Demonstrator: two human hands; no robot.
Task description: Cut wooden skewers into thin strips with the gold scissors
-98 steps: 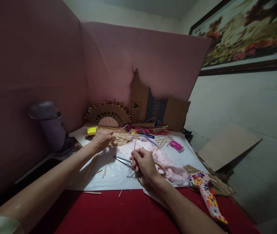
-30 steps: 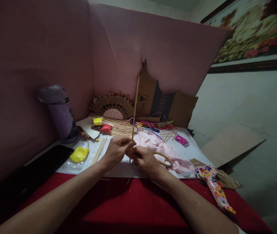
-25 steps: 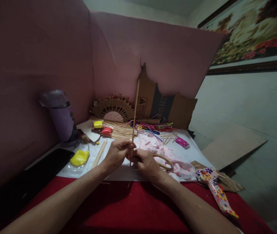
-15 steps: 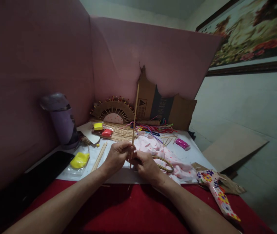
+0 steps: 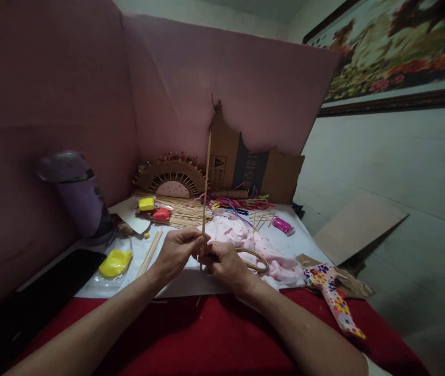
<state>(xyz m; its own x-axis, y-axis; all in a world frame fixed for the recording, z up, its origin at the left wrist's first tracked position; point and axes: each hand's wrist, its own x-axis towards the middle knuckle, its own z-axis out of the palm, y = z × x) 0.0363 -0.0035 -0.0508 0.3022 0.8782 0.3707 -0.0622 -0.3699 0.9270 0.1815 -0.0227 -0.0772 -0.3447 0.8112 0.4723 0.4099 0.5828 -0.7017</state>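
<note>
My left hand (image 5: 179, 249) pinches a thin bamboo skewer (image 5: 206, 188) between thumb and fingertips. The skewer stands nearly upright, and its lower end shows just below my fingers. Close beside it on the right, my right hand (image 5: 226, 263) is closed on scissors. One gold-coloured handle loop of the scissors (image 5: 259, 269) sticks out to the right of that hand. The blades are mostly hidden at the skewer's lower part, so I cannot tell whether they touch it. Pink dotted cloth (image 5: 281, 261) lies crumpled behind and to the right of my right hand.
Loose skewers (image 5: 150, 253) lie left of my hands, near yellow clay (image 5: 116, 262) and a phone (image 5: 63, 277). Behind stand a cardboard arch (image 5: 170, 169) and torn cardboard (image 5: 281, 175). A purple tumbler (image 5: 81, 201) is at left, a flower-patterned object (image 5: 334, 297) at right.
The whole view has shifted, so the scene sits a little further left. Both hands keep their hold at the lower part of the upright skewer, with only slight finger movement.
</note>
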